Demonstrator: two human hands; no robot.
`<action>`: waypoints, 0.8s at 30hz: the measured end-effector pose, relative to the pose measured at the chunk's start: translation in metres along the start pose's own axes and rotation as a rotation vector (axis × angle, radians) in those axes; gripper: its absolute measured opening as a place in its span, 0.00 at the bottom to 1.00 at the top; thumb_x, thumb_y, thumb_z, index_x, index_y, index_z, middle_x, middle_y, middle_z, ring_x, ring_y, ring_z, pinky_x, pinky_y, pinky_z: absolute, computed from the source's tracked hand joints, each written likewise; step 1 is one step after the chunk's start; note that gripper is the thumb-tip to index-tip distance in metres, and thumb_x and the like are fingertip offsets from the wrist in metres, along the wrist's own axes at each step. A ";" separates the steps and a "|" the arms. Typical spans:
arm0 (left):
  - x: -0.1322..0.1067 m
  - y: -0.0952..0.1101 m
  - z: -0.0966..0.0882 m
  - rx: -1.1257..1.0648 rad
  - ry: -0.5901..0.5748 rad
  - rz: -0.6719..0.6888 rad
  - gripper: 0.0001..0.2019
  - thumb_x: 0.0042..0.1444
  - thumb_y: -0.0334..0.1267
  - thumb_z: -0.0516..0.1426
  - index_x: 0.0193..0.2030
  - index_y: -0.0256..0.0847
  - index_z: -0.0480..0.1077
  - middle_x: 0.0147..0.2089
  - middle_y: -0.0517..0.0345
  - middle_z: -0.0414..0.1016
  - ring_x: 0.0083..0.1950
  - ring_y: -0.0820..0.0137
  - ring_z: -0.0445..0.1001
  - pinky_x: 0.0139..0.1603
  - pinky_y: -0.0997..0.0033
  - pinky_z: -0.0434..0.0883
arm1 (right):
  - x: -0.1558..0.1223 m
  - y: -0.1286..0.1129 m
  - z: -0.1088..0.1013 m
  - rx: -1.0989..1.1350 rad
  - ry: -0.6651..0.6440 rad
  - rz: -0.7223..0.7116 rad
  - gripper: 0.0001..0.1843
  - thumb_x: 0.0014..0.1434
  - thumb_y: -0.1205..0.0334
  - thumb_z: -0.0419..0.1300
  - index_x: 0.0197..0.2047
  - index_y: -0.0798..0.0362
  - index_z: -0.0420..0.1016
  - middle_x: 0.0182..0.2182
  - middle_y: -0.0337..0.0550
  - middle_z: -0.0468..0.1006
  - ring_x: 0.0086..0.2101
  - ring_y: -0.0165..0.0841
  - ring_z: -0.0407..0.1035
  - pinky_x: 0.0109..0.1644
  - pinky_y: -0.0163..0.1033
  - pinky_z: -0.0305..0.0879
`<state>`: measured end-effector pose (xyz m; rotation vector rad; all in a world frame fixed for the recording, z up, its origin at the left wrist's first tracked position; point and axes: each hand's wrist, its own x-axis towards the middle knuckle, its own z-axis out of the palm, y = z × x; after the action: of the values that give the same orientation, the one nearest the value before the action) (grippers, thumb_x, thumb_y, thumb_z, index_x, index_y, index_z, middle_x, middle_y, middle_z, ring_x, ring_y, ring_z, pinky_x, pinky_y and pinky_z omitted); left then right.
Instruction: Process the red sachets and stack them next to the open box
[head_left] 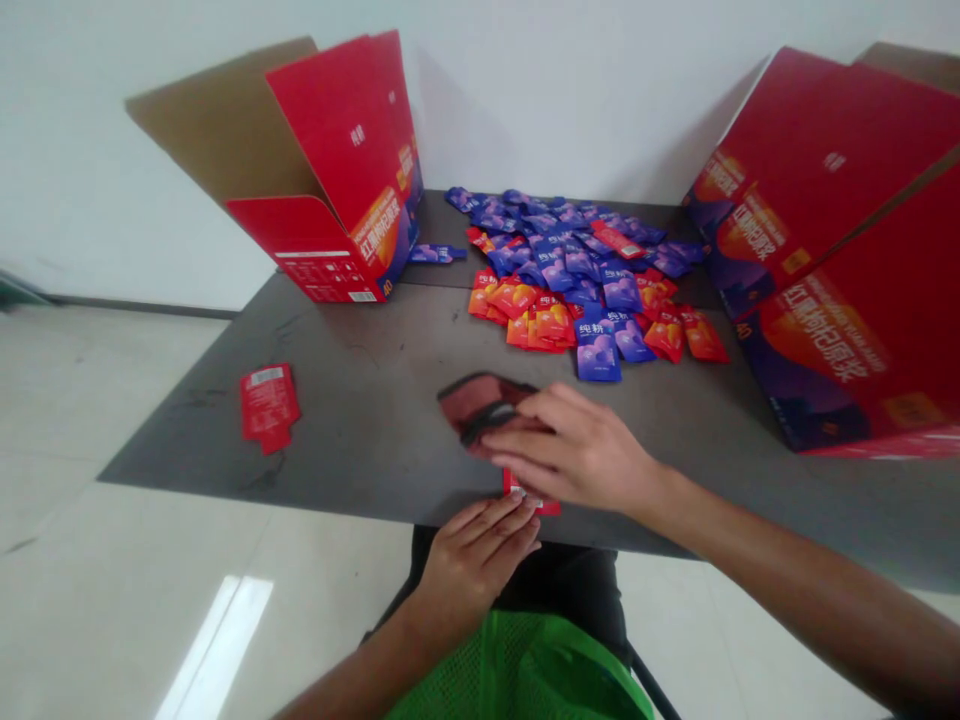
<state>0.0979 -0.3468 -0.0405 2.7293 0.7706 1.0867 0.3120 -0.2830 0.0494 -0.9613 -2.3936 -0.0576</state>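
Note:
My left hand [480, 552] lies with fingers stretched out at the near table edge, fingertips on a red pouch [550, 507]. Just above it, my right hand [574, 445] is closed around a blurred object with a reddish-brown face and black edges [480, 398]; its exact kind cannot be made out. That object is held over the table, close to the red pouch, which the right hand partly hides. Off to the left, another red pouch [268, 402] with a white barcode label rests by itself, its spout end toward me.
A pile of purple pouches [551, 250] and orange-red pouches [551, 322] covers the back of the grey table [360, 400]. An open red carton [322, 230] stands at the back left. More red cartons [847, 330] stand at the right, against the white wall [555, 100].

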 end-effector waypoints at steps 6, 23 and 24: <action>0.001 -0.003 -0.004 -0.011 -0.023 0.038 0.09 0.71 0.33 0.57 0.52 0.39 0.78 0.52 0.55 0.84 0.54 0.67 0.82 0.58 0.64 0.77 | -0.027 0.006 0.033 0.087 -0.090 0.010 0.14 0.69 0.53 0.61 0.55 0.42 0.81 0.44 0.44 0.78 0.43 0.35 0.70 0.47 0.40 0.71; -0.002 -0.012 -0.004 -0.094 -0.014 0.052 0.07 0.68 0.33 0.60 0.51 0.40 0.78 0.52 0.59 0.84 0.55 0.71 0.82 0.61 0.68 0.75 | -0.034 0.001 0.034 0.143 -0.100 0.018 0.15 0.68 0.55 0.61 0.56 0.44 0.81 0.43 0.44 0.78 0.43 0.34 0.71 0.49 0.41 0.71; -0.001 -0.012 -0.005 -0.093 -0.020 0.056 0.09 0.68 0.34 0.61 0.53 0.39 0.77 0.55 0.58 0.83 0.58 0.70 0.80 0.62 0.68 0.74 | -0.031 0.017 0.036 0.108 -0.094 0.053 0.15 0.69 0.55 0.61 0.56 0.44 0.81 0.44 0.45 0.78 0.43 0.35 0.71 0.49 0.42 0.71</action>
<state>0.0890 -0.3371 -0.0407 2.6945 0.6279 1.0759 0.3235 -0.2813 0.0004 -0.9958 -2.4270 0.1383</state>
